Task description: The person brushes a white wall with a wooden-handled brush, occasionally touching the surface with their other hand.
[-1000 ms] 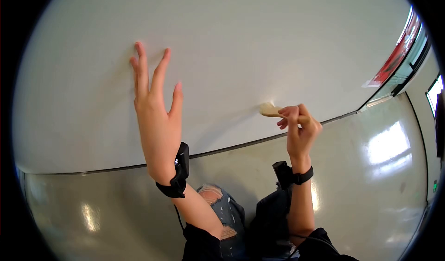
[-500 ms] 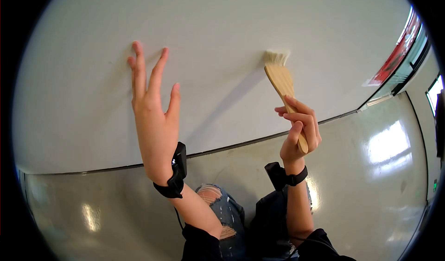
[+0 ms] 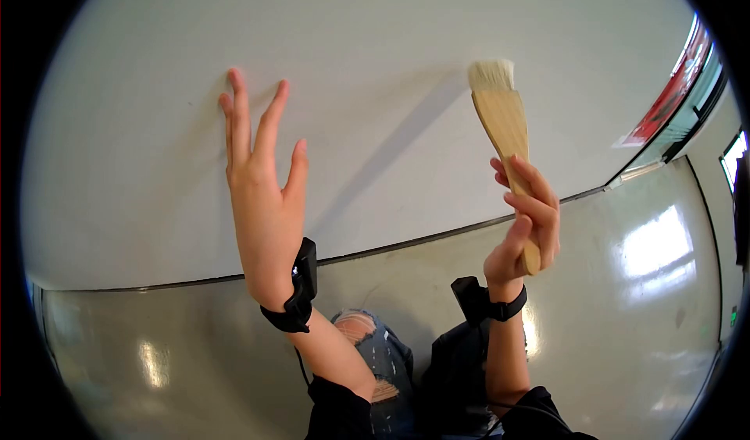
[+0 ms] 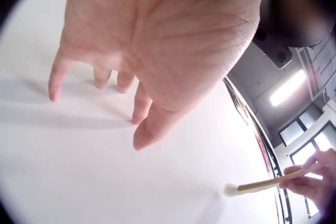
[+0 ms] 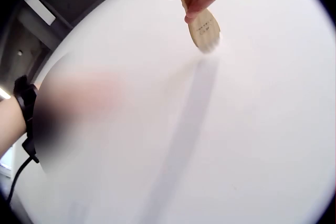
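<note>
In the head view my right hand (image 3: 535, 213) grips the wooden handle of a flat, pale-bristled brush (image 3: 502, 120). The bristles point up at a white wall (image 3: 351, 65), with their tips right at its surface; the right wrist view shows faint dark lettering on the wood. My left hand (image 3: 266, 198) has its fingers spread and straight, fingertips on the wall to the left of the brush. From the left wrist view the palm (image 4: 163, 40) stands off the wall while the fingertips meet it.
A dark strip (image 3: 406, 245) runs along the wall's bottom edge, above a glossy floor (image 3: 195, 362). At the right are a red panel (image 3: 660, 108) and a bright opening. Black cameras are strapped to both wrists, and a cable hangs from the left one.
The brush has swung from pointing left, low on the wall, to pointing upward, then shifted right and slightly up. My left hand has stayed nearly still.
</note>
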Demonstrator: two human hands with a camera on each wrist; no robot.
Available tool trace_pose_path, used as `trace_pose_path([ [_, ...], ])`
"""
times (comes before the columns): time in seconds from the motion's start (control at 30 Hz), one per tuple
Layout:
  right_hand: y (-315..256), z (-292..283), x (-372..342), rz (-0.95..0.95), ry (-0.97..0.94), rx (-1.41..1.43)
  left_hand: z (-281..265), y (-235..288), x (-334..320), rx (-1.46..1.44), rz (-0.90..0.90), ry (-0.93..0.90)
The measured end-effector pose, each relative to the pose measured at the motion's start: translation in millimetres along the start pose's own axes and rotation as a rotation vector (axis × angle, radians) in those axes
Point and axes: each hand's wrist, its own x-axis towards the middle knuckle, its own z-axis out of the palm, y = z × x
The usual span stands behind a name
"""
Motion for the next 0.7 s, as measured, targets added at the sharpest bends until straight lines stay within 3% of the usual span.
trace_pose_path([
  [0.17,6.1,3.0,-14.7,0.133,-0.088,-0.082,0.4,0.8,-0.5,-0.014,-0.01,-0.002],
  [0.33,0.8,3.0,-14.7,0.176,-0.04,-0.155,-0.6,0.6,0.0,-0.011,-0.014,-0.004],
  [0.43,1.3,-5.2,-18.3,0.386,-0.259,-0.264,-0.5,0.6,0.0,-0.028,-0.008,0.004],
  [0.47,0.2,-5.9,-18.9,0.428,-0.251,-0.27,-0.8,0.9,-0.3,-0.025,-0.007,0.002],
  [0.57,-10.7,-4.1,-10.6,0.216,-0.01,-0.136,-1.1,-1.5,-0.2,-0.013,-0.006,0.0],
  [0.7,-8.1,4.2,2.6,0.068,0.242,0.049,-0.3,-4.4,-1.3,-0.022,0.008,0.007],
])
